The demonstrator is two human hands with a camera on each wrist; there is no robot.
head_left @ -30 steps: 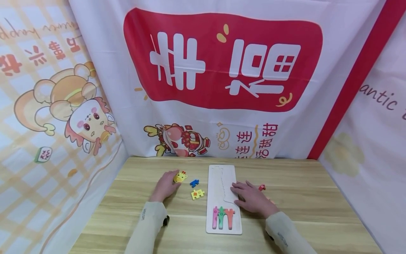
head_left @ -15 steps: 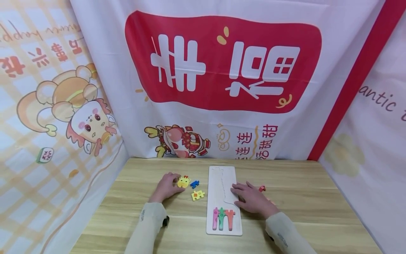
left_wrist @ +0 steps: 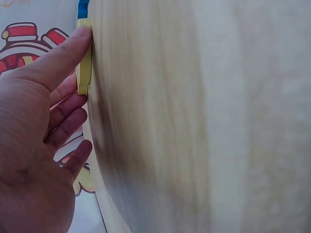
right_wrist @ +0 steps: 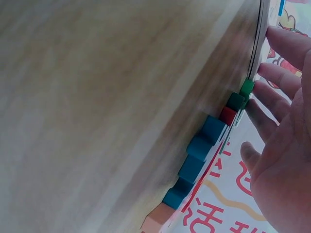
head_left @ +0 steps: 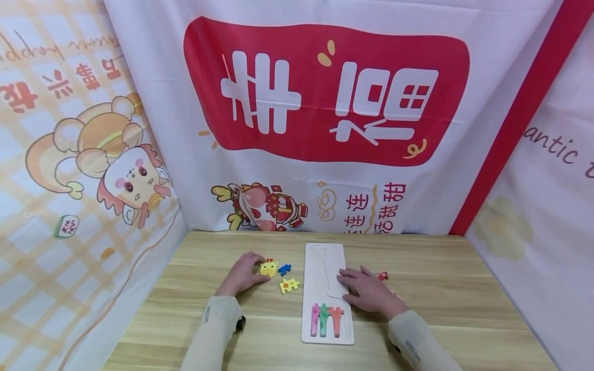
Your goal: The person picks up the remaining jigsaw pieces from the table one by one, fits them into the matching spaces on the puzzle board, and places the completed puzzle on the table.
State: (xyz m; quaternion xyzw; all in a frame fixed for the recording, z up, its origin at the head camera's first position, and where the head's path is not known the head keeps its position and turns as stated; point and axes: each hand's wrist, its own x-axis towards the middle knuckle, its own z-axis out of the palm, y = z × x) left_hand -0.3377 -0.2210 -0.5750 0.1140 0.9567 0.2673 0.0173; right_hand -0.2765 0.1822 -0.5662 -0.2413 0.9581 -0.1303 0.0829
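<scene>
My left hand (head_left: 242, 274) holds a yellow giraffe-head puzzle piece (head_left: 268, 268) by its left side, thumb and forefinger at its edges. In the left wrist view the thumb lies against this piece's yellow edge (left_wrist: 84, 63), with the other fingers loosely bent. A blue puzzle piece (head_left: 284, 269) lies close to the head's right, and a yellow piece with an orange patch (head_left: 289, 286) sits nearer me. My right hand (head_left: 368, 289) rests with spread fingers at the right edge of the white puzzle board (head_left: 317, 275). Pink, green and orange leg pieces (head_left: 325, 320) fill the board's near end.
Right of my right hand lie further pieces, partly hidden: a red one (head_left: 382, 275) in the head view, blue ones (right_wrist: 194, 155) and a green one (right_wrist: 247, 88) in the right wrist view. Printed cloths (head_left: 287, 170) hang behind and beside the wooden table (head_left: 269, 330).
My left hand has shifted the giraffe-head piece slightly right and toward me, turning it more upright, beside the blue piece. My right hand has stayed at the board.
</scene>
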